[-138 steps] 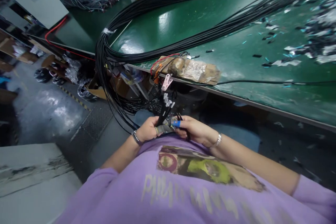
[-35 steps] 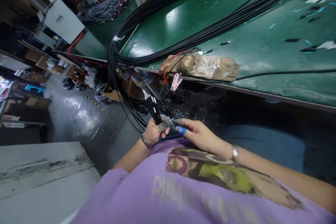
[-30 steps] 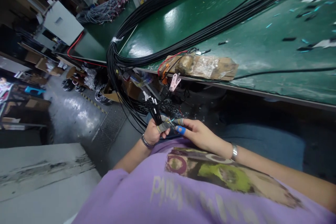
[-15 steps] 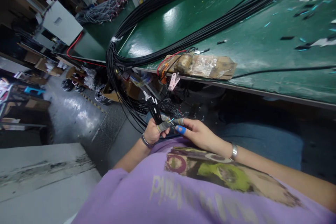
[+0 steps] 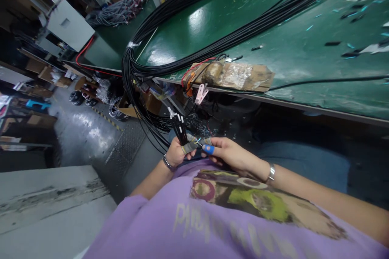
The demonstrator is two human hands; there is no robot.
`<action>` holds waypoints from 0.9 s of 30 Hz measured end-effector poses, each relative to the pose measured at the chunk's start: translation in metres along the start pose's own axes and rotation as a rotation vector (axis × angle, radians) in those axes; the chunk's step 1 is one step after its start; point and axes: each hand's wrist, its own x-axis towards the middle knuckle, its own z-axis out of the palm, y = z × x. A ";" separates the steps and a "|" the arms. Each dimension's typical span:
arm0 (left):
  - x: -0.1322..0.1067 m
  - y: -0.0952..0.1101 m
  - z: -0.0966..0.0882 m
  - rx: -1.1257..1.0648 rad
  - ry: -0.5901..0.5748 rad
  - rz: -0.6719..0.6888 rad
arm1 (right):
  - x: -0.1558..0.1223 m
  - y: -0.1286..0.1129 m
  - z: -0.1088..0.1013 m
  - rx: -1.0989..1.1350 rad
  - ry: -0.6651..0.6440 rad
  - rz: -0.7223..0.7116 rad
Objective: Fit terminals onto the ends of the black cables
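My left hand (image 5: 175, 154) is closed around a small bunch of black cable ends (image 5: 181, 129) with white tips that stick up from the fist. Its fingertips are wrapped in grey tape. My right hand (image 5: 226, 154), with a blue-taped fingertip, pinches the thin coloured wires (image 5: 198, 142) that come out of one cable end, right beside the left thumb. Both hands are held close to my chest, below the bench edge. The cables run up into a thick black bundle (image 5: 133, 68) that hangs over the corner of the green bench (image 5: 273, 28).
A taped brown cardboard piece (image 5: 240, 76) with red and black wires lies at the bench edge, and a pink clothes peg (image 5: 200, 94) hangs below it. Cut scraps litter the bench at right. Grey cables are piled at the far left. A pale worktop sits at lower left.
Over the last second almost nothing moved. My right hand has shifted slightly toward the left hand at the wire ends. The view has tilted a little since the oldest frame.
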 end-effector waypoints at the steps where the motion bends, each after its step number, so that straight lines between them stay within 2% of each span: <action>1: 0.000 0.000 0.000 0.006 -0.011 -0.003 | 0.000 0.000 0.000 0.023 0.000 0.016; 5: -0.001 -0.003 -0.001 0.008 -0.039 -0.005 | 0.001 -0.001 -0.003 0.068 -0.039 0.073; 12: 0.001 -0.011 -0.005 -0.110 0.028 -0.008 | -0.002 0.002 -0.007 -0.018 -0.038 0.099; 14: 0.002 -0.011 -0.006 -0.123 0.021 -0.004 | -0.002 0.001 -0.006 -0.070 0.015 0.024; 19: 0.002 -0.006 -0.005 -0.111 -0.055 -0.030 | 0.002 -0.011 -0.003 -0.230 0.184 -0.290; 22: 0.002 -0.006 -0.005 -0.092 -0.086 -0.043 | 0.009 -0.011 -0.001 -0.293 0.181 -0.294; 27: 0.002 -0.010 -0.007 -0.078 -0.097 -0.074 | 0.018 0.003 0.002 -0.250 0.173 -0.242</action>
